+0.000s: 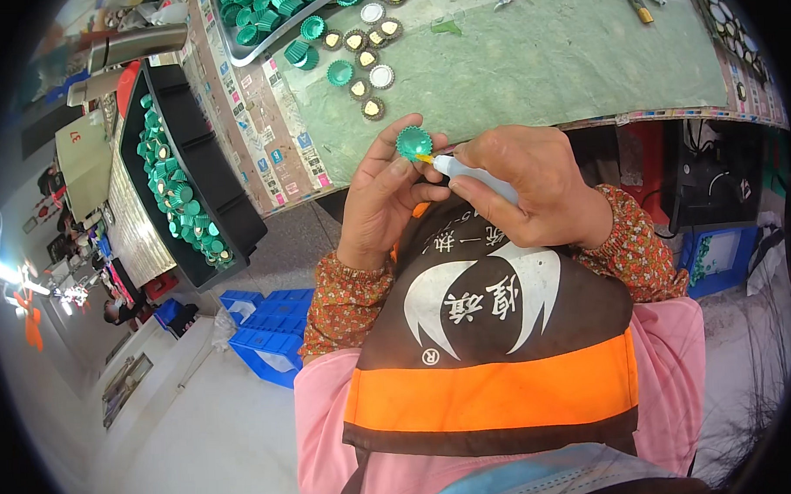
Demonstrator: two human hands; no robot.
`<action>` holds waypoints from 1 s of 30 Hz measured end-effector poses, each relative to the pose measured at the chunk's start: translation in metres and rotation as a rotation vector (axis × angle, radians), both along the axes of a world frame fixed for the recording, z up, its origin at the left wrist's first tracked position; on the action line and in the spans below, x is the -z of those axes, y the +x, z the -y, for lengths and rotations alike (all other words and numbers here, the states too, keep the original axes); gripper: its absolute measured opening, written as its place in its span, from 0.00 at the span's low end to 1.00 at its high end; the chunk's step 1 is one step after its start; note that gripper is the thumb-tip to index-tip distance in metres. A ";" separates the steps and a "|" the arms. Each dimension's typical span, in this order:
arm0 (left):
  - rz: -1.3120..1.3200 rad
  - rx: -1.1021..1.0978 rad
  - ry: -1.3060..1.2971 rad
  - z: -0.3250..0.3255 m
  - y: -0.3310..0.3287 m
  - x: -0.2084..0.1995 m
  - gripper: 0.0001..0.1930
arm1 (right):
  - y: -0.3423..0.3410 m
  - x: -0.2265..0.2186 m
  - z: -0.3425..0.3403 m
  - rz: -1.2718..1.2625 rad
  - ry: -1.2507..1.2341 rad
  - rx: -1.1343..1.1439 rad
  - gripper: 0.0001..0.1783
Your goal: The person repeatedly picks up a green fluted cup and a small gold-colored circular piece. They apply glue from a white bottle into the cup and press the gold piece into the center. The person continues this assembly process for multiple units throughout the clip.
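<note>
Left hand (pixel 381 188) pinches a fluted green cup (pixel 414 141) by the near edge of the green mat (pixel 563 63); right hand (pixel 528 177) grips a whitish bottle (pixel 491 182), yellow tip (pixel 425 159) right at the cup! Dark-rimmed caps (pixel 372 107) dot the mat.

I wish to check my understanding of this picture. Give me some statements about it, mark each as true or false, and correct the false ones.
1. The left hand holds a small green fluted cup. True.
2. The right hand holds a pair of scissors. False: it holds a squeeze bottle.
3. The bottle's yellow tip is at the edge of the held cup. True.
4. The pieces in the black tray are mostly red. False: they are mostly green.
5. Blue crates show on both sides of the person. True.
6. The apron's wide stripe is purple. False: it is orange.
</note>
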State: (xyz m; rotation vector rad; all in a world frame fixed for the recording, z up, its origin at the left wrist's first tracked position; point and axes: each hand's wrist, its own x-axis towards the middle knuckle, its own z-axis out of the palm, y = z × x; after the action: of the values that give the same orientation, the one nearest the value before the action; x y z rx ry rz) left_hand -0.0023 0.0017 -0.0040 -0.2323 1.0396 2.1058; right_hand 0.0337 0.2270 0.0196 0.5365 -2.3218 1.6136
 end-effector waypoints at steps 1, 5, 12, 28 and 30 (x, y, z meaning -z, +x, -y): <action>0.007 0.002 0.008 0.001 0.000 0.001 0.29 | 0.000 0.000 0.000 0.006 0.005 -0.003 0.14; 0.036 0.000 0.029 0.000 0.003 0.003 0.28 | 0.001 0.000 -0.001 0.027 0.023 -0.006 0.12; 0.039 0.010 -0.016 -0.002 0.005 0.001 0.28 | 0.001 0.002 0.000 0.016 0.001 0.004 0.12; 0.039 0.033 -0.053 -0.008 0.007 -0.005 0.23 | 0.001 0.004 -0.002 0.021 0.045 0.044 0.10; 0.024 0.041 -0.069 -0.007 0.007 -0.005 0.22 | 0.001 0.005 -0.003 0.036 0.058 0.046 0.10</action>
State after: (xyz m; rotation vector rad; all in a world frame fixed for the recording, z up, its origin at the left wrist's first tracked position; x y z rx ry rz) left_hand 0.0048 0.0086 0.0012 -0.2671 1.0947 2.0283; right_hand 0.0347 0.2302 0.0150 0.4663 -2.3956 1.5521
